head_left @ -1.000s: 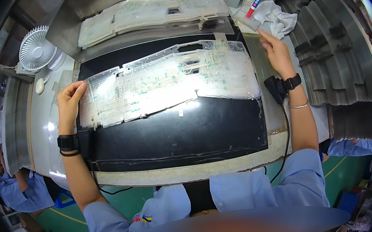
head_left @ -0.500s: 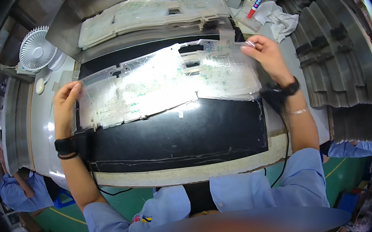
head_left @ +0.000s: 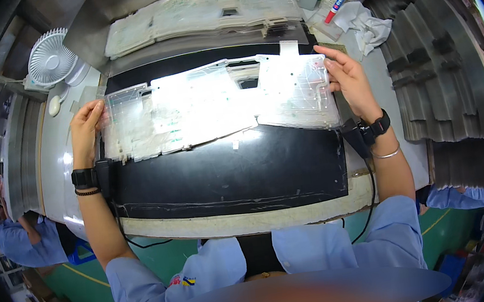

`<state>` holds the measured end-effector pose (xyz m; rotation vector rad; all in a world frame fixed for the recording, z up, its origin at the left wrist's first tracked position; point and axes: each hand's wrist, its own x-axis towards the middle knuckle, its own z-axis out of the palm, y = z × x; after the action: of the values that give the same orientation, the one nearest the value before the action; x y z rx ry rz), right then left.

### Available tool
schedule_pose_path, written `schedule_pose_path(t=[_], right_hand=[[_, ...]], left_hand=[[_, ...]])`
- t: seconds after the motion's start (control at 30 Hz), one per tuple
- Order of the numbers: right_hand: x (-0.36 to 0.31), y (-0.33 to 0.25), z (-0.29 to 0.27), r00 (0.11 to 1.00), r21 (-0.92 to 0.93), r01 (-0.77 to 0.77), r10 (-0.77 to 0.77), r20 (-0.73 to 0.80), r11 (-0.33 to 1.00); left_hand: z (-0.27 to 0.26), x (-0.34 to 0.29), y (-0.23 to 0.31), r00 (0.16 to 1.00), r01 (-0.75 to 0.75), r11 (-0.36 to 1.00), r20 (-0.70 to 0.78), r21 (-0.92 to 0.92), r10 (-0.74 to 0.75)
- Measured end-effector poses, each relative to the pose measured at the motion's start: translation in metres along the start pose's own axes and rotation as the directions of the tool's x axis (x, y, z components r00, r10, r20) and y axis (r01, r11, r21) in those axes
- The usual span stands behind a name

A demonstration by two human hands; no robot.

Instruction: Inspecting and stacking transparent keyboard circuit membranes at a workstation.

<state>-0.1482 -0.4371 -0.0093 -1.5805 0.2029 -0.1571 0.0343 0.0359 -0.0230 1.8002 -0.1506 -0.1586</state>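
A stack of thin clear plastic circuit sheets (head_left: 201, 111), whitish with printed traces and glare on top, lies across the black mat (head_left: 227, 176). Its outline has a notch and a cut-out window in the upper edge. At the left end, my left hand (head_left: 88, 130) is closed, thumb and index finger pinching the edge of the top sheet. My right hand (head_left: 354, 81) is at the right end with its index finger stretched out and thumb apart, the fingertips touching or close to the sheet's edge. A pale tab (head_left: 289, 48) sticks up behind the stack.
Behind, a metal tray (head_left: 206, 43) bears another stack of sheets (head_left: 191, 18). A white fan (head_left: 52, 58) and mouse (head_left: 54, 105) are at left. To the right are a red-and-blue marker (head_left: 340, 2), crumpled tissue (head_left: 368, 26), bottles and stacked grey metal strips (head_left: 433, 69).
The top sheet has come down flatter and lines up more with the stack. My right hand has opened from its pinch and moved slightly lower; my left hand keeps its pinch.
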Motion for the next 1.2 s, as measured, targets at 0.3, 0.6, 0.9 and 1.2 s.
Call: schedule_pose_path(t=[0.3,0.6,0.9,1.2], right_hand=[[-0.001,-0.001,-0.009,0.986,-0.223,0.116,-0.139,-0.089,0.968],[0.014,0.015,-0.025,0.958,-0.222,0.198,-0.236,-0.160,0.955],[0.019,0.023,-0.049,0.940,-0.283,0.165,-0.238,-0.245,0.945],[0.019,0.021,-0.100,0.951,-0.380,0.301,-0.303,0.055,0.875]], left_hand=[[0.001,-0.001,0.001,1.000,-0.025,0.997,0.007,-0.076,0.026],[0.008,-0.015,0.022,0.995,-0.077,0.995,0.052,-0.067,0.080],[0.025,-0.026,0.034,0.987,-0.077,0.995,0.136,-0.065,0.086],[0.017,-0.023,0.031,0.870,-0.476,0.834,0.287,0.281,0.400]])
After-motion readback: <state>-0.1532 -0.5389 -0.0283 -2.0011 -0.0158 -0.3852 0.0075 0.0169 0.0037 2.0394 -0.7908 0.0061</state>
